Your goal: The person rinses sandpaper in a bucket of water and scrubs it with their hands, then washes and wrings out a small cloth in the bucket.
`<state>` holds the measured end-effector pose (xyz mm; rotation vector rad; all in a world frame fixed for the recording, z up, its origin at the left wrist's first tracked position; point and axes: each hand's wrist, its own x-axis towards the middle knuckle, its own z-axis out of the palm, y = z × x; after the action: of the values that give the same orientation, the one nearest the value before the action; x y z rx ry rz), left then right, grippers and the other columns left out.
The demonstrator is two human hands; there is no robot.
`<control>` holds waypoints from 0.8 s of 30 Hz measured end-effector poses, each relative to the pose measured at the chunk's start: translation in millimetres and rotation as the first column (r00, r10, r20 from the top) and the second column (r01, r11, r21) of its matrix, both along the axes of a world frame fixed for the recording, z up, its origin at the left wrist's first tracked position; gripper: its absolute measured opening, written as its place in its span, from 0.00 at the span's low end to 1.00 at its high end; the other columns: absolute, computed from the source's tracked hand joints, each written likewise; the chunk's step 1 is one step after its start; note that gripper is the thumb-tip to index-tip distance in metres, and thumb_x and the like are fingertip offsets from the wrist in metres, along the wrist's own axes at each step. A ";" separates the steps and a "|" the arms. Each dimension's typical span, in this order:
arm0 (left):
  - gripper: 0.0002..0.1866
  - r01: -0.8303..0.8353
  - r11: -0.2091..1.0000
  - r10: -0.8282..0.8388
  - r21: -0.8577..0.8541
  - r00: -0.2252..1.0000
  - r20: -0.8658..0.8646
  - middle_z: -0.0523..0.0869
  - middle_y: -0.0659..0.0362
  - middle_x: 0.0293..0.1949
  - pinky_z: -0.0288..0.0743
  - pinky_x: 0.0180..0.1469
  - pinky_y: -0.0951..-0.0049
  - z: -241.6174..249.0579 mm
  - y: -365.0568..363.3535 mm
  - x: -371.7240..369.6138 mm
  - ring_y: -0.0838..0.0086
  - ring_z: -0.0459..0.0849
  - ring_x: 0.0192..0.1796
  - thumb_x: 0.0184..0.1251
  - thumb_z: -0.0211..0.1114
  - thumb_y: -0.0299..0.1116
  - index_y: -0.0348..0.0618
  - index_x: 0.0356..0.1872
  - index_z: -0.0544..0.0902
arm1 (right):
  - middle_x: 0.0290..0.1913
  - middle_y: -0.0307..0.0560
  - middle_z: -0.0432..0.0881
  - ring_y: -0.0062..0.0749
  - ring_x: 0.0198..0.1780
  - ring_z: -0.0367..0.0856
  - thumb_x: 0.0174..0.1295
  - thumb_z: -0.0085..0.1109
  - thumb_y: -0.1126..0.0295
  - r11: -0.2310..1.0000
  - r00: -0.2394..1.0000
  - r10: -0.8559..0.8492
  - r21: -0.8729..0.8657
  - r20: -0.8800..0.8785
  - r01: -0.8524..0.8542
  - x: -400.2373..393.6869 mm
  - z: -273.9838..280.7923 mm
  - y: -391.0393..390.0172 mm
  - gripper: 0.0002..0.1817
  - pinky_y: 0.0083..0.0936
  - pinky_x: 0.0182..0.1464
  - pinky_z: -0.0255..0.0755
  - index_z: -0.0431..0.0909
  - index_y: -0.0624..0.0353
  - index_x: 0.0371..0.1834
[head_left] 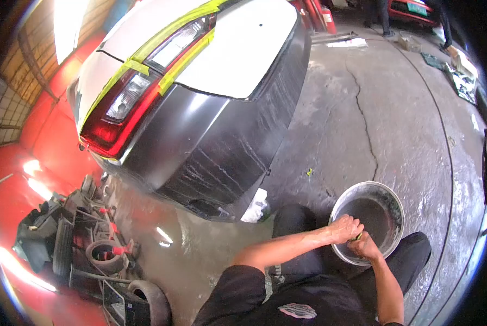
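Both hands meet over the near-left rim of a round metal basin [394, 202] with dark, greyish contents. My left hand [345, 229] is closed, its fingers pressed against my right. My right hand [365, 247] is also closed, just below and to the right. Between them a scrap of something yellow-green [357, 237] shows; the fingers hide the rest, and its kind cannot be made out. Ahead stands a car's rear corner with a wet-looking black bumper [200, 136], a red and clear tail light [110, 122] edged with yellow-green masking tape [170, 79], and white body panels [249, 49].
Tyres [151, 301] and dark car parts [39, 233] lie at the left by a red wall [48, 130]. A crack [366, 122] crosses the wet concrete floor. A fire extinguisher [328, 20], a red car [412, 12] and a person's legs [382, 16] are at the back.
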<state>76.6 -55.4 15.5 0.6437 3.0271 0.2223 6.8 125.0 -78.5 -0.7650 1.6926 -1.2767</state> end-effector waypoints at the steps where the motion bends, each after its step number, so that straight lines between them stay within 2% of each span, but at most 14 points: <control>1: 0.12 -0.038 0.999 0.037 0.026 0.998 0.050 0.88 0.45 0.38 0.81 0.41 0.52 -2.5 0.3 -2.0 0.52 0.90 0.39 0.59 0.66 0.30 0.36 0.42 0.78 | 0.26 0.54 0.83 0.43 0.28 0.84 0.60 0.68 0.66 0.996 0.971 -0.012 0.084 -0.237 0.033 1.1 -5.3 -5.5 0.18 0.35 0.32 0.77 0.78 0.64 0.48; 3: 0.15 -0.121 0.990 0.109 0.073 0.982 0.158 0.88 0.42 0.34 0.82 0.37 0.49 -9.5 0.8 -3.8 0.49 0.90 0.36 0.52 0.69 0.29 0.35 0.41 0.78 | 0.30 0.63 0.87 0.54 0.37 0.90 0.58 0.69 0.65 0.990 0.769 -0.058 0.066 -0.637 0.128 16.3 13.7 -4.7 0.23 0.42 0.40 0.82 0.77 0.65 0.54; 4: 0.25 -0.163 0.979 0.144 0.119 0.977 0.158 0.88 0.40 0.30 0.81 0.32 0.47 -29.9 -0.6 -6.6 0.45 0.90 0.34 0.47 0.71 0.26 0.32 0.50 0.77 | 0.38 0.68 0.88 0.65 0.42 0.88 0.56 0.71 0.64 0.921 0.774 -0.058 0.265 -0.631 0.286 27.4 65.5 -13.6 0.22 0.51 0.43 0.81 0.79 0.65 0.50; 7: 0.40 -0.356 0.914 0.276 0.193 0.896 0.348 0.88 0.38 0.33 0.81 0.33 0.47 0.5 -2.4 -7.3 0.43 0.90 0.36 0.50 0.70 0.25 0.30 0.68 0.67 | 0.35 0.68 0.87 0.65 0.43 0.88 0.54 0.70 0.68 0.927 0.727 -0.100 0.202 -0.679 0.316 32.1 88.7 -17.9 0.25 0.53 0.46 0.81 0.76 0.64 0.55; 8: 0.53 -0.357 0.910 0.267 0.211 0.893 0.361 0.88 0.41 0.28 0.82 0.34 0.46 -4.9 -5.5 -6.4 0.42 0.89 0.34 0.52 0.69 0.22 0.34 0.80 0.51 | 0.35 0.69 0.87 0.65 0.42 0.88 0.54 0.71 0.68 0.940 0.724 -0.089 0.182 -0.684 0.287 31.2 88.3 -18.6 0.24 0.53 0.46 0.81 0.76 0.64 0.53; 11: 0.58 -0.343 0.901 0.233 0.266 0.899 0.371 0.88 0.37 0.43 0.84 0.41 0.48 24.6 -9.2 -1.9 0.41 0.89 0.39 0.51 0.74 0.27 0.41 0.83 0.50 | 0.32 0.67 0.86 0.62 0.35 0.87 0.54 0.71 0.68 0.967 0.717 -0.126 0.078 -0.686 0.244 23.6 75.8 -16.5 0.21 0.49 0.39 0.80 0.76 0.63 0.48; 13: 0.54 -0.288 0.915 0.240 0.282 0.952 0.191 0.79 0.34 0.57 0.84 0.47 0.48 26.0 -11.1 5.2 0.40 0.87 0.47 0.56 0.71 0.27 0.51 0.84 0.50 | 0.28 0.62 0.85 0.55 0.26 0.87 0.56 0.70 0.68 0.958 0.712 -0.246 -0.054 -0.657 0.281 18.7 62.3 -14.6 0.18 0.43 0.29 0.78 0.76 0.61 0.46; 14: 0.53 -0.257 0.924 0.239 0.284 0.966 0.098 0.75 0.33 0.65 0.84 0.49 0.49 27.5 -13.2 8.3 0.40 0.86 0.51 0.59 0.70 0.27 0.56 0.85 0.50 | 0.26 0.57 0.83 0.49 0.23 0.83 0.58 0.69 0.67 0.949 0.883 -0.299 -0.017 -0.361 0.315 13.4 56.7 -10.5 0.16 0.39 0.25 0.74 0.76 0.59 0.46; 15: 0.51 -0.171 0.945 0.174 0.278 0.985 0.013 0.70 0.34 0.68 0.83 0.52 0.49 32.3 -17.4 10.6 0.40 0.83 0.56 0.62 0.67 0.26 0.60 0.84 0.51 | 0.24 0.53 0.82 0.43 0.20 0.80 0.59 0.68 0.66 0.943 0.943 -0.332 0.027 -0.021 0.333 7.3 66.5 -7.0 0.15 0.35 0.21 0.70 0.76 0.58 0.45; 16: 0.49 -0.086 0.961 0.108 0.264 0.992 -0.069 0.65 0.35 0.72 0.82 0.56 0.49 39.8 -22.7 12.9 0.39 0.80 0.60 0.65 0.65 0.26 0.64 0.84 0.51 | 0.22 0.49 0.80 0.36 0.17 0.77 0.61 0.66 0.65 0.940 0.884 -0.338 0.074 0.322 0.333 3.1 76.4 -3.2 0.14 0.30 0.17 0.66 0.76 0.57 0.45; 17: 0.47 -0.003 0.970 0.040 0.244 0.988 -0.150 0.59 0.36 0.76 0.81 0.59 0.49 47.7 -28.2 15.5 0.39 0.78 0.64 0.67 0.62 0.26 0.67 0.84 0.51 | 0.22 0.45 0.78 0.31 0.16 0.74 0.62 0.65 0.63 0.946 0.843 -0.297 0.021 0.449 0.323 1.8 85.9 0.8 0.12 0.27 0.17 0.64 0.76 0.57 0.43; 19: 0.40 0.153 0.970 -0.100 0.188 0.958 -0.268 0.61 0.38 0.76 0.77 0.64 0.45 69.9 -32.6 19.6 0.42 0.74 0.69 0.71 0.58 0.28 0.70 0.82 0.57 | 0.22 0.39 0.74 0.22 0.16 0.66 0.65 0.61 0.60 0.944 0.721 -0.182 -0.086 0.669 0.319 2.2 101.2 7.7 0.12 0.21 0.15 0.58 0.74 0.57 0.38; 21: 0.37 0.279 0.957 -0.242 0.081 0.919 -0.312 0.62 0.40 0.76 0.75 0.66 0.43 80.5 -37.1 19.5 0.43 0.74 0.69 0.72 0.58 0.30 0.70 0.80 0.61 | 0.22 0.42 0.73 0.24 0.15 0.67 0.64 0.62 0.59 0.950 0.634 -0.049 -0.160 0.772 0.268 5.2 102.1 13.1 0.13 0.20 0.15 0.57 0.74 0.58 0.38; 24: 0.34 0.382 0.924 -0.341 0.012 0.837 -0.428 0.70 0.47 0.70 0.78 0.54 0.52 85.3 -34.0 7.3 0.52 0.77 0.62 0.69 0.60 0.35 0.62 0.77 0.65 | 0.22 0.45 0.72 0.25 0.16 0.63 0.63 0.64 0.61 0.957 0.492 0.143 -0.246 0.859 0.152 13.6 100.9 15.0 0.14 0.20 0.15 0.55 0.78 0.59 0.44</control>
<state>84.0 -89.4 100.8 1.4288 3.2050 0.2419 20.4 140.0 22.4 -0.1449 0.6485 -1.5614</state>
